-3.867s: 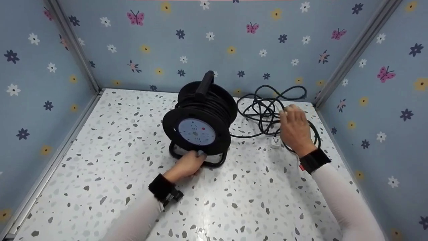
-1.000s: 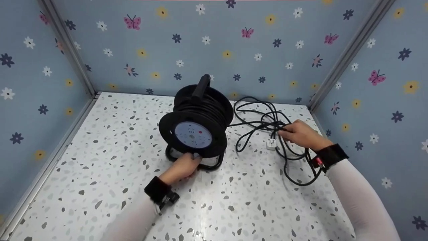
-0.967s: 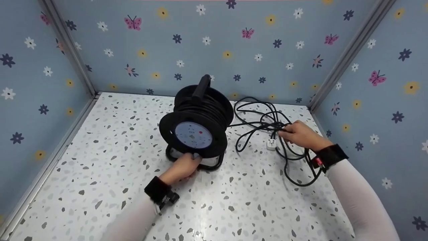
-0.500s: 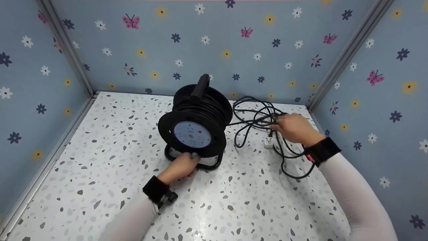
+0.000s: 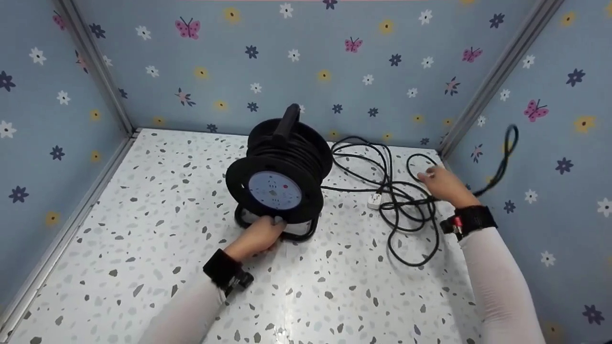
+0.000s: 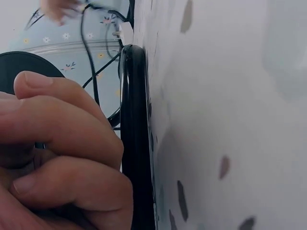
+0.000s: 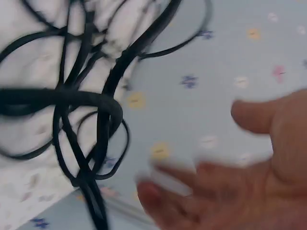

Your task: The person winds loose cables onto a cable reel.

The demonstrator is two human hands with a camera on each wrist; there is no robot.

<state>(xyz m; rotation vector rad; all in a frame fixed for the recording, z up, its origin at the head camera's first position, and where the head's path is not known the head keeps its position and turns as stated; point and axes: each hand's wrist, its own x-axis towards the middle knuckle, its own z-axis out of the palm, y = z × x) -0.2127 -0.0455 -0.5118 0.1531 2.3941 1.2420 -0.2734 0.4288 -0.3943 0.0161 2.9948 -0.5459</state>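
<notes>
A black cable reel [image 5: 275, 162] with a pale round socket panel stands on its tubular frame. At the lower rim of its front disc, my left hand [image 5: 258, 235] grips a small grey knob. In the left wrist view its fingers [image 6: 72, 124] are curled, with part of the hold hidden. Black cable [image 5: 411, 229] lies in tangled loops on the right, and one loop sticks up in the air beyond my right hand [image 5: 444, 184]. The right wrist view shows that hand's fingers [image 7: 168, 206] spread and blurred, apart from the cable. A white plug [image 5: 375, 200] sits at the tangle's left side.
Patterned blue panels [image 5: 306, 62] close off the back and both sides. The speckled white tabletop [image 5: 167, 191] reaches the metal edge strip [image 5: 67, 239] on the left. One strand of cable links the reel to the tangle.
My right hand has let go of the cable and moved right. A loop now stands up at the right, and the tangle has spread forward, with the plug shifted left. My left hand stays put.
</notes>
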